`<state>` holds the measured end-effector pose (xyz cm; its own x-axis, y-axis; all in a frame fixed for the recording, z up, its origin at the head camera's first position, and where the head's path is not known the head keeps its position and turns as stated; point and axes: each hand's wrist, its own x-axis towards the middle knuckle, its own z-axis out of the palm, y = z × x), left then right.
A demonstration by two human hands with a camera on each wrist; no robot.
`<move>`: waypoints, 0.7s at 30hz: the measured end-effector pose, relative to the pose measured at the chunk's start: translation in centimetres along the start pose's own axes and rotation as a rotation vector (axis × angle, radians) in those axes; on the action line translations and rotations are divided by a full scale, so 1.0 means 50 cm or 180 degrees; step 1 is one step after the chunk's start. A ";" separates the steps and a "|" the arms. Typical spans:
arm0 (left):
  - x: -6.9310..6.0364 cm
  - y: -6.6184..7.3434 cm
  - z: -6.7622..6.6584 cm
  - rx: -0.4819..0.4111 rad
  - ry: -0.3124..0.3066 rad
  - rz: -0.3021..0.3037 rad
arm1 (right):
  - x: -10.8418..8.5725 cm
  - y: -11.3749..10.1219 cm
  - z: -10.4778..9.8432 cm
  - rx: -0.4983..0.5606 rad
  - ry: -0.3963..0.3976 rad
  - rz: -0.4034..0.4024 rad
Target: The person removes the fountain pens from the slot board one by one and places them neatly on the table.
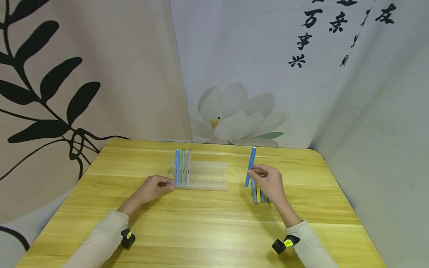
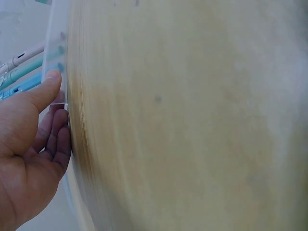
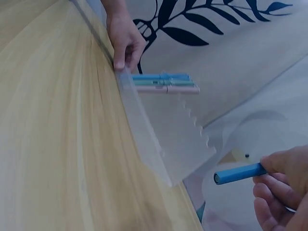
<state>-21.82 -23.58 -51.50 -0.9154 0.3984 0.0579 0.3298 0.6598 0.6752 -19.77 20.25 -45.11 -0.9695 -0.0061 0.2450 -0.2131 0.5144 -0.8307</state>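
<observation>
Clear rack (image 1: 209, 175), 3 pens (image 1: 183, 167) inside, right fingers (image 3: 281, 191) pinching blue pen (image 1: 251, 159)

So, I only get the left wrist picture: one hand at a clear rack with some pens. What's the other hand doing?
Observer: In the head view, the right hand pinches a blue pen.

Visitor: Oh! Is that the only one over there?

Observer: No, more pens show below that hand, partly hidden by it, including a yellow pen.

Visitor: And how full is the whole thing I'm looking at?

Observer: The three standing pens are all at the left end of the clear rack; the rest of it shows none.
</observation>
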 end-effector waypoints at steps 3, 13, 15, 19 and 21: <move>-0.001 0.000 0.000 0.0005 0.0001 -0.0008 | -0.004 0.019 -0.015 -0.0060 0.0031 0.0052; -0.003 0.006 -0.002 -0.0009 0.0013 -0.0037 | -0.017 0.068 -0.073 -0.0271 0.0240 0.0312; -0.003 0.006 -0.003 -0.0024 -0.0001 -0.0039 | -0.019 0.076 -0.085 -0.0361 0.0269 0.0356; -0.002 0.005 -0.003 -0.0024 -0.0013 -0.0041 | -0.023 0.094 -0.105 -0.0491 0.0309 0.0450; -0.002 0.005 -0.003 -0.0019 -0.0012 -0.0035 | -0.024 0.103 -0.114 -0.0551 0.0309 0.0506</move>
<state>-21.71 -23.55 -51.23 -0.9181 0.3934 0.0476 0.3182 0.6603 0.6802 -19.00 27.80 -46.85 -0.9713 0.1647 0.1718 -0.0269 0.6415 -0.7666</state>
